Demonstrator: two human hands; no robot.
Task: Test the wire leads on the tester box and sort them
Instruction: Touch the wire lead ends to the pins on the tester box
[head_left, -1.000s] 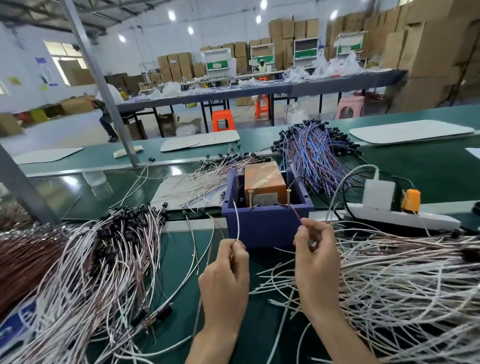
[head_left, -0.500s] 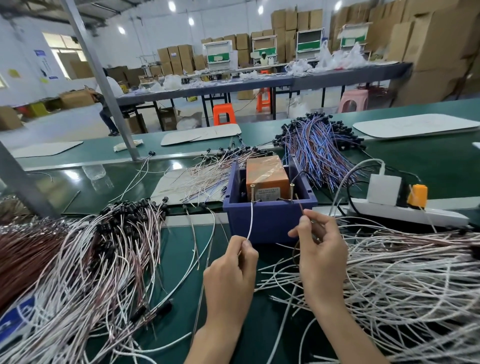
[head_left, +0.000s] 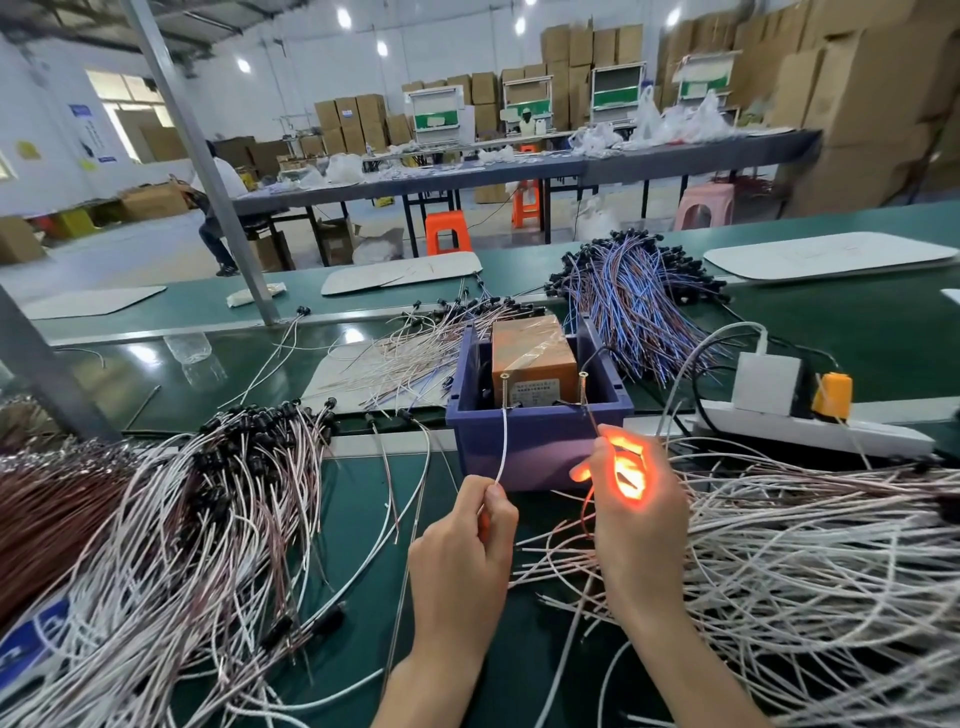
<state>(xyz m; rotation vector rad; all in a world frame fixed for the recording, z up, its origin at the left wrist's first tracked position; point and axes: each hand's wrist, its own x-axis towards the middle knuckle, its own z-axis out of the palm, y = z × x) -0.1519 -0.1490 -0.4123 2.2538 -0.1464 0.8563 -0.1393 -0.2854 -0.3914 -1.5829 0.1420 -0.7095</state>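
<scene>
**Orange glow in the right hand at the tester box**

The left hand (head_left: 462, 540) pinches a white lead (head_left: 503, 447) whose tip rises to the left screw post (head_left: 504, 389). The right hand (head_left: 639, 525) is curled around a thin reddish lead (head_left: 592, 421) that runs to the right screw post (head_left: 583, 387), with an orange glow (head_left: 626, 470) among its fingers. The tester box (head_left: 540, 452) stands just beyond both hands. One pile of leads (head_left: 805, 545) lies right of the right hand, and another pile (head_left: 182, 519) lies left of the left hand.
</scene>
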